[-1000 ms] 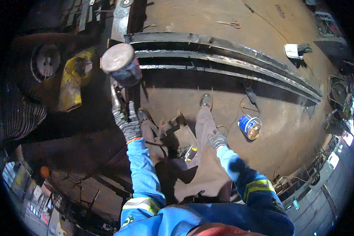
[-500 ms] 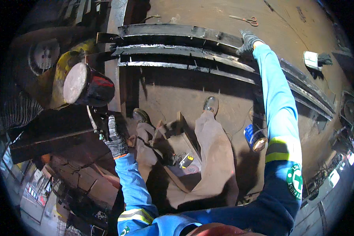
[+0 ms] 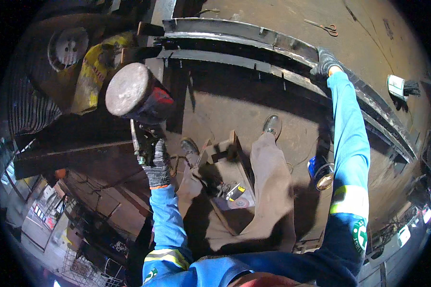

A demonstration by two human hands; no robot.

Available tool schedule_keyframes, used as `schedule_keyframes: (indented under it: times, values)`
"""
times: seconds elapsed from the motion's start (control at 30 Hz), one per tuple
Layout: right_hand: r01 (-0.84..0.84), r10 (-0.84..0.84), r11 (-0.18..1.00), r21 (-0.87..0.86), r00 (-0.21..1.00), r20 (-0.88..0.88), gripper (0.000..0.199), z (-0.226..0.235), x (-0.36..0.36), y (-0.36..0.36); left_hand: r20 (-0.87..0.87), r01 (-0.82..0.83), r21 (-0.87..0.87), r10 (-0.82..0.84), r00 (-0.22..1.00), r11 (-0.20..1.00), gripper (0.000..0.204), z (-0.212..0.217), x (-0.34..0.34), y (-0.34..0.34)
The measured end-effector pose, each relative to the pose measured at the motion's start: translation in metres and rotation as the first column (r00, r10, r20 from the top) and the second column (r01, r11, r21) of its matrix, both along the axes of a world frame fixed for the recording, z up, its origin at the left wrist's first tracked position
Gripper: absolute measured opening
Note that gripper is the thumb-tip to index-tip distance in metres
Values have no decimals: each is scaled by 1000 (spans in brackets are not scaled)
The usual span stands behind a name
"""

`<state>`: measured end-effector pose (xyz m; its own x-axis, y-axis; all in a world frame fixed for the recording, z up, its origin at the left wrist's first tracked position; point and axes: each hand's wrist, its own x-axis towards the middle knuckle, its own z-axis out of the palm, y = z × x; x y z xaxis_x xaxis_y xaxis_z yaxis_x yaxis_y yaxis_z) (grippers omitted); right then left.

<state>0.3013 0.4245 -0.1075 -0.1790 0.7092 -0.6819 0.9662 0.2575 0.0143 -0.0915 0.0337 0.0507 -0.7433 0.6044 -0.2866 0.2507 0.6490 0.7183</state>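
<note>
The left hand [image 3: 156, 165], in a grey knit glove with an orange cuff and a blue sleeve, is clenched around the handle of a heavy sledgehammer [image 3: 138, 98], grasping it just below the head. The hammer is raised, its round worn steel face turned up toward the camera, the dark head marked with red, and it hangs above the dark steel plate floor [image 3: 225, 103] near the left ends of the long curved steel rails [image 3: 254, 45]. The right hand [image 3: 324, 63], gloved the same way, is stretched far forward and rests on the upper edge of the rails toward their right part, fingers folded over the metal in a holding grip. The rails lie side by side across the far part of the floor, bending with the lens. Between the arms the person's legs in brown trousers [image 3: 268, 191] show, with two boots planted on the plate, and a small steel bracket [image 3: 225, 148] stands between them. A blue tin [image 3: 319, 173] sits on the floor just beside the right sleeve. A yellow sack [image 3: 93, 76] and a round metal disc [image 3: 68, 47] lie at the far left, and a brush [image 3: 401, 88] lies at the far right, beyond the rails.
</note>
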Motion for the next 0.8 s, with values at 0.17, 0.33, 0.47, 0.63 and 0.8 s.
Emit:
schedule_keyframes:
  times: [0.17, 0.33, 0.47, 0.63, 0.8]
  values:
    - [-48, 35, 990, 135, 995, 97, 95, 31, -20, -37, -31, 82, 101, -79, 996, 991, 50, -7, -8, -4]
    - [-69, 34, 972, 226, 987, 157, 98, 36, -34, -63, 91, -56, 307, 29, 995, 950, 38, -12, -2, -3]
    - [-80, 31, 955, 286, 985, 171, 98, 33, -30, -70, 14, -48, 130, 47, 999, 990, 29, -25, -13, -15]
    - [-75, 34, 974, 215, 982, 187, 109, 49, -34, -79, -94, -3, 157, 18, 995, 988, 22, -37, -19, -15]
    - [69, -113, 925, 373, 989, 95, 109, 63, -18, -107, -39, 4, 118, 0, 999, 993, 22, -36, -4, 4]
